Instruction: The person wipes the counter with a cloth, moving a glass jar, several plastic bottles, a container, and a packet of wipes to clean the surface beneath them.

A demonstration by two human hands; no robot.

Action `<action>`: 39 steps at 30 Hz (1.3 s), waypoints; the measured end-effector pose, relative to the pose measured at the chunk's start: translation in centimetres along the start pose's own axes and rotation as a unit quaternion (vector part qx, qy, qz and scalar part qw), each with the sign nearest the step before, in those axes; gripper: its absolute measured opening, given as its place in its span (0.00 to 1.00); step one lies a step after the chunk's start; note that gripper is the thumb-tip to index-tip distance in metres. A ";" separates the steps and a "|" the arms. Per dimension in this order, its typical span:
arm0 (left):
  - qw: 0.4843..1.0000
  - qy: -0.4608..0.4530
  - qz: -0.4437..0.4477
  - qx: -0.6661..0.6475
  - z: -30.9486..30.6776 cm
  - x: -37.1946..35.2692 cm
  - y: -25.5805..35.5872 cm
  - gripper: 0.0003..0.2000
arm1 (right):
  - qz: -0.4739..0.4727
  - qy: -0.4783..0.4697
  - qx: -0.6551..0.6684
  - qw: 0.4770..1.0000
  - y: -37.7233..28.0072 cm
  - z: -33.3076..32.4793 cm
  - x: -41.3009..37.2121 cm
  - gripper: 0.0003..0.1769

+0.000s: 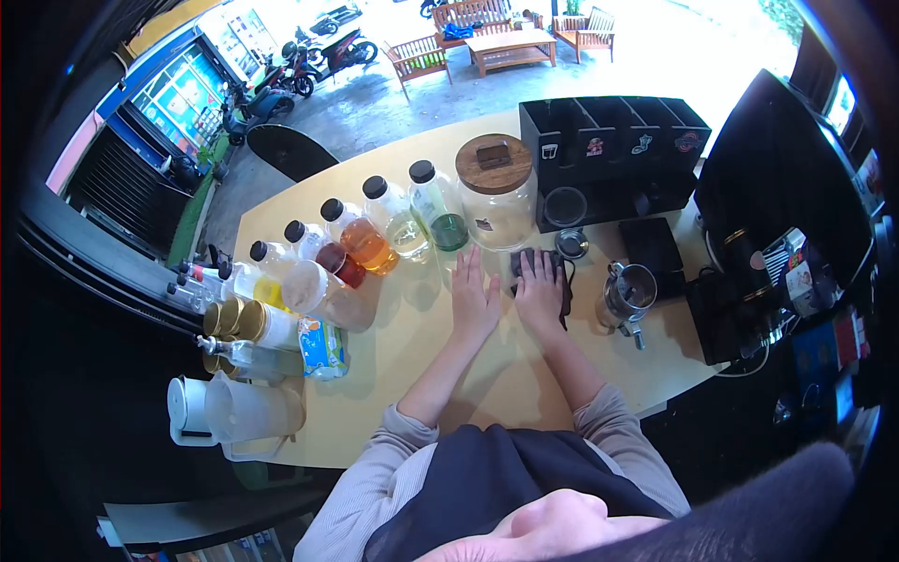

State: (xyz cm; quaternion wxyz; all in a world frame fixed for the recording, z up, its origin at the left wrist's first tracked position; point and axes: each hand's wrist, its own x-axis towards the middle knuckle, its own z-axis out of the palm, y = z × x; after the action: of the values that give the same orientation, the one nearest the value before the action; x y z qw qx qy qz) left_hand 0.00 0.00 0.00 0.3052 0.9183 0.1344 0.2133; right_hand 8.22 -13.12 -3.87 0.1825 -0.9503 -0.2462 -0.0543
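Observation:
My left hand [476, 295] lies flat on the light wooden table [412, 356], fingers stretched forward, just short of the bottle with green liquid [440, 211]. Beside it, my right hand [539, 286] rests with fingers out on a dark, crumpled cloth [566, 290]. Neither hand grips anything. Beyond them stands a large clear jar [496, 211] with a wooden lid. A small round metal-rimmed piece [571, 244] sits past the cloth, and a clear glass mug with a metal rim [626, 295] is to the right.
Several black-capped bottles of coloured liquid, one orange [367, 239], line the left side. Nearer are a clear tub [323, 292], a blue pack [322, 348] and a plastic pitcher [248, 409]. A black compartment box [613, 155] and a monitor [782, 187] stand at right.

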 end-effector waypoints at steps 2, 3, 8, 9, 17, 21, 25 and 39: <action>0.993 0.077 0.061 -0.068 -1.2 0.2 2.4 0.38 | -0.009 0.014 0.022 1.000 -0.2 -0.7 -1.2 0.32; 0.991 0.087 0.073 -0.065 -1.5 3.1 2.9 0.38 | -0.015 0.030 0.025 0.999 -0.3 -0.3 1.3 0.32; 0.979 0.177 0.060 -0.086 -1.9 6.9 6.4 0.49 | -0.014 0.020 0.013 1.000 -0.1 -0.5 0.1 0.32; 0.979 0.174 0.063 -0.086 -1.5 7.7 6.5 0.49 | -0.015 0.020 0.012 1.000 -0.1 -0.4 0.1 0.31; 0.957 0.276 -0.025 -0.091 2.3 11.6 6.9 0.65 | -0.009 0.020 0.028 0.999 0.0 0.0 0.2 0.32; 0.949 0.290 -0.068 -0.102 2.3 12.6 7.9 0.66 | -0.012 0.017 0.031 0.999 0.1 0.2 0.2 0.32; 0.939 0.319 -0.092 -0.095 2.7 13.5 8.3 0.66 | -0.010 0.021 0.035 0.999 0.2 0.3 0.3 0.32; 0.931 0.302 -0.186 -0.083 0.9 14.9 9.9 0.68 | -0.010 0.019 0.033 0.999 0.1 0.0 0.3 0.32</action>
State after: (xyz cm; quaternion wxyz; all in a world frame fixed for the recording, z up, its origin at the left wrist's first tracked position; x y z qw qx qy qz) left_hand 14.60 -2.53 10.04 0.3598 0.7403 0.3702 0.4307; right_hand 8.52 -13.03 -3.84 0.2175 -0.9401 -0.2540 -0.0666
